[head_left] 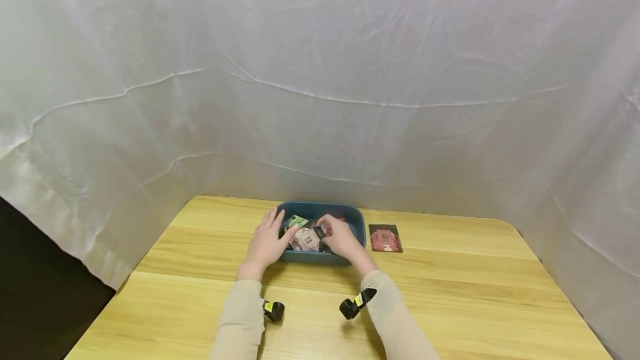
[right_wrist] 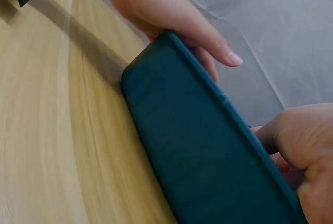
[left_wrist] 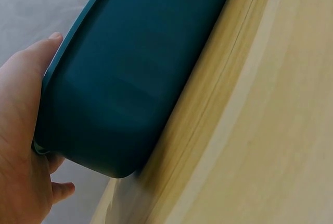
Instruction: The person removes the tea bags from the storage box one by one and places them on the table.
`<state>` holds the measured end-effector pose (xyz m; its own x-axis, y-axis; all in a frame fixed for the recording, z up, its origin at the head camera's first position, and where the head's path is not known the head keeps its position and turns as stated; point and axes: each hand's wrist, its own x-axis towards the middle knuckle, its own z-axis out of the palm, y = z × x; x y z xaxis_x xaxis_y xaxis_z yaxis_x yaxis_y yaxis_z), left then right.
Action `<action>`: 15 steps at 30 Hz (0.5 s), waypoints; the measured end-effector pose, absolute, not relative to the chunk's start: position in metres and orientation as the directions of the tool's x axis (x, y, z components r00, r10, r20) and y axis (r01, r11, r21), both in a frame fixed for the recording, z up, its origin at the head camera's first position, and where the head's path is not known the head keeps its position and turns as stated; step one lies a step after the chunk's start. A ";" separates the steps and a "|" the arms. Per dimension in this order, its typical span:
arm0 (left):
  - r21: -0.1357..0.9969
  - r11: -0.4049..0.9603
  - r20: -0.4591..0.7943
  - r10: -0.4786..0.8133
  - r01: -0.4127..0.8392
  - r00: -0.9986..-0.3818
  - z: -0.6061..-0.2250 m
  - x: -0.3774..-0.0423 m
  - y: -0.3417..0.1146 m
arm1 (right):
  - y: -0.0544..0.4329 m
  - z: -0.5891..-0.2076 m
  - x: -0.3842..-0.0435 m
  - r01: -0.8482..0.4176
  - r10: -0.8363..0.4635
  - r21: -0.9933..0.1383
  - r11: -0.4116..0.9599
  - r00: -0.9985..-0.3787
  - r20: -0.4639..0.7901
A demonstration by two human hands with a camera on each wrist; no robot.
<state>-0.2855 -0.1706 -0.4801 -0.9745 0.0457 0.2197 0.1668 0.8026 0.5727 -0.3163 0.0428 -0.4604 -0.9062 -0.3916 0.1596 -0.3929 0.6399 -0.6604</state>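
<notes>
A dark blue-green plastic bin (head_left: 314, 258) stands on the table with several flat printed pieces inside. On top is a pale beige piece (head_left: 306, 239), with a green one (head_left: 298, 220) behind it. My left hand (head_left: 265, 242) rests over the bin's left end, fingers extended along the rim and thumb reaching inward. My right hand (head_left: 341, 236) reaches inside, thumb and fingers curled around a small dark piece (head_left: 320, 232). In both wrist views, the bin's wall (left_wrist: 130, 73) hides its contents; the right wrist view shows the left thumb stretched above the rim (right_wrist: 222, 98).
A flat dark square with a red print (head_left: 385, 239) lies on the wooden table (head_left: 460, 271), right of the bin. Pale curtains (head_left: 320, 126) hang behind the table and along its sides. Black wrist cameras (head_left: 274, 311) sit on both sleeves.
</notes>
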 end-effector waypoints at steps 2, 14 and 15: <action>0.571 0.804 0.218 0.046 0.166 -0.975 -0.480 -0.286 -0.170 | 0.046 -0.459 -0.316 -0.388 -0.385 -0.674 0.629 -0.908 0.162; 0.581 0.797 0.203 0.052 0.163 -0.978 -0.482 -0.287 -0.169 | 0.071 -0.447 -0.308 -0.352 -0.296 -0.747 0.564 -0.931 0.215; 0.582 0.797 0.204 0.051 0.163 -0.978 -0.482 -0.287 -0.169 | 0.074 -0.446 -0.307 -0.343 -0.281 -0.757 0.557 -0.935 0.217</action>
